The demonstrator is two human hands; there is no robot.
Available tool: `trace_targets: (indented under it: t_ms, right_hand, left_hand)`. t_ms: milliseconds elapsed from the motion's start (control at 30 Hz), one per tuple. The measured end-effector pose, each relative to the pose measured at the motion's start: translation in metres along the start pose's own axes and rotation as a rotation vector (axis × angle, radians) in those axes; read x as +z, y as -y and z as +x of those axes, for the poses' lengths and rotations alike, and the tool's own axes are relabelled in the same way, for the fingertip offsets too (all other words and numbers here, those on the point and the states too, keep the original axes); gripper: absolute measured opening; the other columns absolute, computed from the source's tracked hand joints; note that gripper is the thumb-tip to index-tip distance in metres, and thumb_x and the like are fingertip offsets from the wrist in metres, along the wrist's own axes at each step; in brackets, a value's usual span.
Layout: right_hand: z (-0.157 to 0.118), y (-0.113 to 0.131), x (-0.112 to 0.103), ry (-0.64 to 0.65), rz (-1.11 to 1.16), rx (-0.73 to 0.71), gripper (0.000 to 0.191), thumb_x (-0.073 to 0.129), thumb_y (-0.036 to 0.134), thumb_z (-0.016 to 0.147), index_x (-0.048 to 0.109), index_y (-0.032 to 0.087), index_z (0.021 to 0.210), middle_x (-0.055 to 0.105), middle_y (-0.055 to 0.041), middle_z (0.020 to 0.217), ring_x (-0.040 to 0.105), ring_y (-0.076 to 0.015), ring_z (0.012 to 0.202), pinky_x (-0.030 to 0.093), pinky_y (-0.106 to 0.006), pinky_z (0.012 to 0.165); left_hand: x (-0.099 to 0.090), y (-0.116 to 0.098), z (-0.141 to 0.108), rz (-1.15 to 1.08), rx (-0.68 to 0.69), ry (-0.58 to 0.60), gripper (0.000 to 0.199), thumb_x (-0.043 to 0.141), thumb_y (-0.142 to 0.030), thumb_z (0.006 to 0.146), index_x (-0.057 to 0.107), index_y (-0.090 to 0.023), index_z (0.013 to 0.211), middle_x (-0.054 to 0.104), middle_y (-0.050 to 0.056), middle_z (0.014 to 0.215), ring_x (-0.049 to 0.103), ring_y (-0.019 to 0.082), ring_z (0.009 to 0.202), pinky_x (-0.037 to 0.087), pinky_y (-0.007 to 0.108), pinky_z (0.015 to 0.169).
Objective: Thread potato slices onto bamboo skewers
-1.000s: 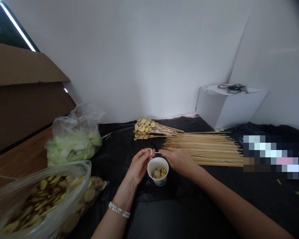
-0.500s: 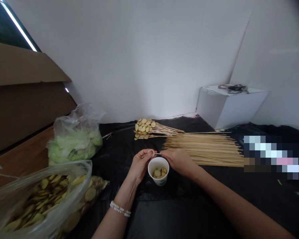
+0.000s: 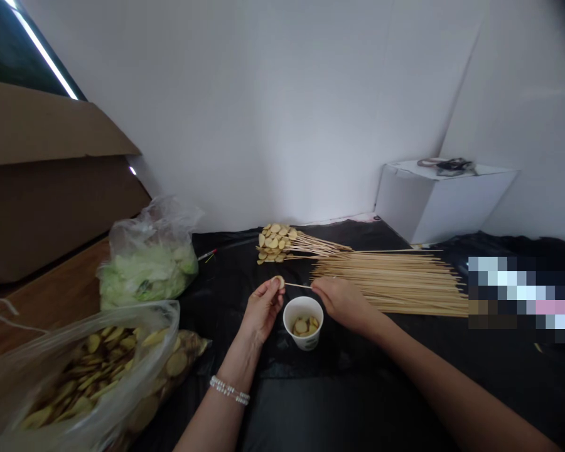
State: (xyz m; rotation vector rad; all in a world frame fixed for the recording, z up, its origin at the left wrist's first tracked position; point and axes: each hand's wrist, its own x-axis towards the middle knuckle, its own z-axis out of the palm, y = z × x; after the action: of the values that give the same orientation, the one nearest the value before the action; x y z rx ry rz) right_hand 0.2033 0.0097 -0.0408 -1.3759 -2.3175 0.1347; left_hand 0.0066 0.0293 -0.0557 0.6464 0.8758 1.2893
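Observation:
My left hand (image 3: 263, 307) pinches a round potato slice (image 3: 279, 282) between thumb and fingers. A thin wooden skewer (image 3: 297, 285) runs from that slice to my right hand (image 3: 341, 302), whose fingers are closed round it. Just below and between the hands stands a white paper cup (image 3: 303, 342) with several slices inside. Behind them lies a pile of skewered potato slices (image 3: 275, 242), sticks pointing right. Beside it, a broad bundle of bare skewers (image 3: 405, 282) is spread under and past my right hand.
At the left, an open clear plastic bag (image 3: 169, 314) holds many potato slices, with a bag of pale green vegetable pieces (image 3: 145, 276) behind it. A cardboard box (image 3: 51, 201) stands far left, a white box (image 3: 452, 201) back right. Black sheeting (image 3: 282, 402) covers the surface.
My hands have drawn apart, so a longer stretch of skewer shows between slice and right hand. The left hand has shifted a little left with the slice. The view has turned slightly.

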Motion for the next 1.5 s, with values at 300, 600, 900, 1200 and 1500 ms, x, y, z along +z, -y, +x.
trace_targets:
  t_ms: [300, 600, 900, 1200, 1500]
  right_hand:
    - [-0.002, 0.003, 0.001, -0.043, -0.019, -0.008, 0.023, 0.04, 0.021, 0.094, 0.062, 0.017, 0.086, 0.065, -0.0036, 0.081, 0.055, -0.0143, 0.076, 0.032, -0.025, 0.066]
    - [-0.001, 0.004, 0.002, -0.109, -0.126, -0.015, 0.021, 0.04, 0.016, 0.093, 0.061, 0.017, 0.088, 0.064, -0.0036, 0.084, 0.053, -0.0159, 0.08, 0.031, -0.026, 0.068]
    - [-0.002, 0.003, 0.007, -0.061, -0.118, -0.01, 0.022, 0.04, 0.021, 0.094, 0.059, 0.018, 0.084, 0.064, -0.0031, 0.079, 0.054, -0.0154, 0.074, 0.029, -0.027, 0.064]
    - [-0.002, 0.003, 0.01, -0.182, -0.16, -0.055, 0.021, 0.042, 0.019, 0.093, 0.059, 0.017, 0.08, 0.063, -0.0035, 0.078, 0.052, -0.0164, 0.076, 0.029, -0.028, 0.068]
    - [-0.003, 0.007, 0.008, -0.096, -0.213, -0.059, 0.019, 0.042, 0.022, 0.094, 0.06, 0.017, 0.088, 0.064, -0.0036, 0.081, 0.053, -0.0167, 0.073, 0.027, -0.029, 0.062]
  left_hand:
    - [0.001, 0.004, 0.001, -0.02, 0.029, -0.018, 0.026, 0.084, -0.021, 0.056, 0.071, -0.01, 0.075, 0.063, 0.001, 0.067, 0.054, 0.003, 0.056, 0.047, 0.011, 0.055]
    - [0.003, 0.004, -0.001, -0.011, 0.036, 0.009, 0.025, 0.083, -0.022, 0.057, 0.071, -0.01, 0.076, 0.063, 0.001, 0.068, 0.054, 0.003, 0.057, 0.047, 0.011, 0.056]
    - [0.002, 0.006, 0.0, 0.011, 0.047, 0.027, 0.023, 0.082, -0.023, 0.059, 0.071, -0.01, 0.074, 0.062, 0.0, 0.066, 0.053, 0.003, 0.056, 0.046, 0.011, 0.055]
    - [0.004, 0.008, -0.002, 0.034, 0.052, 0.033, 0.026, 0.083, -0.025, 0.057, 0.071, -0.01, 0.074, 0.062, 0.0, 0.066, 0.053, 0.003, 0.055, 0.045, 0.012, 0.054]
    - [0.004, 0.006, -0.002, 0.015, 0.033, 0.021, 0.027, 0.084, -0.025, 0.056, 0.07, -0.01, 0.073, 0.062, 0.0, 0.066, 0.053, 0.003, 0.055, 0.045, 0.012, 0.054]
